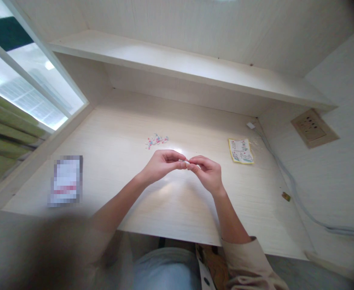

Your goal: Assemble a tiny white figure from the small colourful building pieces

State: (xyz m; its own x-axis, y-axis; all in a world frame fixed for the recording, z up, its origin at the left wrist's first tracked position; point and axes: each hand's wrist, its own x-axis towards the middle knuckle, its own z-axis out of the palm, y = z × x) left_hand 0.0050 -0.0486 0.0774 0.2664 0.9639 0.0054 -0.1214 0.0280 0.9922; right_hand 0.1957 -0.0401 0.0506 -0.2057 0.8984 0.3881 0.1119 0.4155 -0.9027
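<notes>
My left hand (161, 164) and my right hand (206, 171) meet above the middle of the pale wooden desk (177, 201). Both are closed in a pinch, fingertip to fingertip, on a tiny white piece (183, 161) that is too small to name. Just beyond the hands lies a small scatter of red, blue and white bits (157, 140) on the desk.
A yellow-edged printed sheet (240, 151) lies to the right. A blurred card (65, 180) lies at the left. A white cable (288, 177) runs along the right wall below a wall socket (314, 129). A small brown item (286, 196) sits near the right edge. A shelf (177, 64) overhangs the back.
</notes>
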